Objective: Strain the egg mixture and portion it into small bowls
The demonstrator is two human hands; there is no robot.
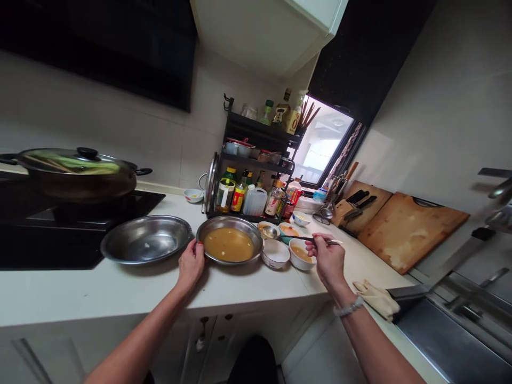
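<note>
My left hand (192, 262) is closed on the left rim of a metal basin (202, 234) that contains cloudy yellow-brown liquid. In my right hand (328, 258) is the dark handle of a ladle (294, 238). The ladle's round head hangs over a small bowl (262, 227) to the right of the basin. Nearer me stands a white bowl (276, 261) with no liquid visible in it. Beside that, below my right hand, a white bowl (300, 262) holds similar liquid. Behind is a bowl (286, 229) with orange contents.
A second metal basin (146, 240) sits left, near the hob. A lidded pan (80, 178) stands on the hob. At the back, a black rack (260, 160) carries bottles. Cutting boards (412, 229) and a knife block (344, 212) lean right, beyond a cloth (376, 300) and sink (452, 338).
</note>
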